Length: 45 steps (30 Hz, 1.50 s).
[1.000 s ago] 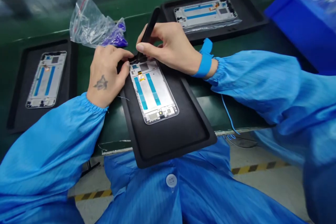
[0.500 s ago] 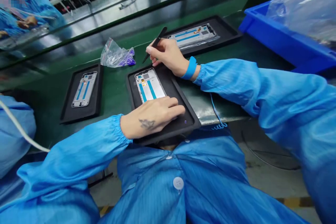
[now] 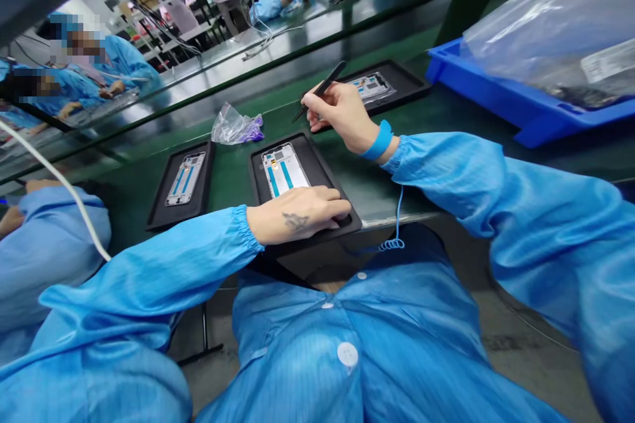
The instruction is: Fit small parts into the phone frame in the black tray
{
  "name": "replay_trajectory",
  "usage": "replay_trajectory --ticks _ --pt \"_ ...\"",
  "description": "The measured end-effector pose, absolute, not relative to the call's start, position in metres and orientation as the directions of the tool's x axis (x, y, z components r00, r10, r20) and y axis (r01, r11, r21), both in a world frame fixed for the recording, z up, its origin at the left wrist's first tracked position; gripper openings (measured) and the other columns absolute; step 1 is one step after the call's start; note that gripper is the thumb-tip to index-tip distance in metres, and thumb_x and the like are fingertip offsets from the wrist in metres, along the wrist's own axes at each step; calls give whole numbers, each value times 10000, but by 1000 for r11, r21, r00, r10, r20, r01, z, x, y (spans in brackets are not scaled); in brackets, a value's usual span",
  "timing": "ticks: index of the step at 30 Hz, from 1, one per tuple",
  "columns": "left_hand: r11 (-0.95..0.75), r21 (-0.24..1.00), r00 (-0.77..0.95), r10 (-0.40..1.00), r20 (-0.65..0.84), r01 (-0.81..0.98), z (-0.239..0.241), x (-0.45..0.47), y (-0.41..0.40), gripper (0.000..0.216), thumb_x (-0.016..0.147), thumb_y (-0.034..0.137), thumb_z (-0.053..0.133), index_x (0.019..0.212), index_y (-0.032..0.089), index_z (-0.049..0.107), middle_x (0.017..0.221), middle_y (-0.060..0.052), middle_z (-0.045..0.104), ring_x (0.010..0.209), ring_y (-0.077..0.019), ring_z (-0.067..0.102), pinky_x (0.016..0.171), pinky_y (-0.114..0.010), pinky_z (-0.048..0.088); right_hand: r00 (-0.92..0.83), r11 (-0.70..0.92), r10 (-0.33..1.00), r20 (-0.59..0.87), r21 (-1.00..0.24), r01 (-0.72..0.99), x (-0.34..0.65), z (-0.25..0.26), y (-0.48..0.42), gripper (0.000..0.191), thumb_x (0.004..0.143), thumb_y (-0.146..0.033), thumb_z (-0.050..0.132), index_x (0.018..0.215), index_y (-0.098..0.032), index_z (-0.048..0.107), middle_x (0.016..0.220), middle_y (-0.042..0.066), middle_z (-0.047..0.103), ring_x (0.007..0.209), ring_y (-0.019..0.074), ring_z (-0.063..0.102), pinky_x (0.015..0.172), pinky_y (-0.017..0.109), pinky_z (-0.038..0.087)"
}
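Two hands that were pinched together at the top end of the white phone frame with blue adhesive strips (image 3: pixel 282 170) a second ago are now apart. Our left hand (image 3: pixel 297 215) has slid down to the near end of the black rectangular tray (image 3: pixel 327 175) and lies flat there, fingers loosely spread over the tray's near rim and the lower end of the frame, gripping nothing that we can see. Our right hand (image 3: pixel 342 115) has lifted off the frame and hovers past the tray's far right corner, closed around the slim black tweezers (image 3: pixel 320 89), whose tip points away to the left and touches nothing. The frame itself lies face up in the tray, which overhangs the near edge of the green bench (image 3: pixel 233 178). We judge the fine work at the frame's top end to be paused or finished, since the tool is clear of it. To the left sits a second black tray with another phone frame (image 3: pixel 183 178), a third tray with a frame (image 3: pixel 377 86) lies beyond the right hand, and a crumpled clear plastic bag with purple bits (image 3: pixel 233 127) rests behind the middle tray. Off at the bench's right end stands a blue plastic bin (image 3: pixel 516 102).
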<state>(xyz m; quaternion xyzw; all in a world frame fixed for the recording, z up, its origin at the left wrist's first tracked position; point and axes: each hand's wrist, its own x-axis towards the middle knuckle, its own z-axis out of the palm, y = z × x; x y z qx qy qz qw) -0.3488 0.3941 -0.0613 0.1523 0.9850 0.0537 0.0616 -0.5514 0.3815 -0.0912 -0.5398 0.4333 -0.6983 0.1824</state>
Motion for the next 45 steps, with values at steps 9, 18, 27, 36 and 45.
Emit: replay_trajectory --ticks 9,18,27,36,45 --pt "959 -37 -954 276 -119 282 -64 -348 409 119 1036 119 430 983 124 537 930 -77 579 803 -200 556 664 -293 417 -353 -543 -735 579 -814 -205 -555 -92 386 692 672 -806 799 853 -160 630 679 21 605 593 180 589 477 275 552" --pt "403 907 -899 -344 272 120 -65 -357 335 295 831 334 747 786 147 524 767 -33 650 684 -135 631 658 -230 496 -326 -493 -758 565 -824 -280 -547 -87 400 455 807 -603 792 809 -167 660 685 18 625 606 169 604 545 256 562" --pt "-119 975 -837 -540 93 186 -90 -354 301 368 703 341 902 890 103 694 818 -66 707 710 -125 674 680 -206 534 -369 -452 -792 486 -874 -180 -524 -80 430 198 867 -396 805 917 -214 747 695 18 662 585 171 628 553 249 570" --pt "-353 920 -798 -597 -83 168 -91 -355 317 405 635 311 957 839 67 706 777 -83 720 671 -135 692 652 -185 570 -343 -362 -813 471 -870 -336 -514 -83 446 107 920 -331 747 1025 -344 761 863 -9 708 778 239 700 734 387 637" --pt "-276 958 -755 -643 -124 78 -93 -360 324 175 839 173 805 812 64 671 733 -81 711 622 -146 692 631 -219 585 -219 -361 -769 601 -690 -628 -513 -80 446 73 965 -382 710 1028 -407 738 956 -42 680 838 235 648 689 411 558"
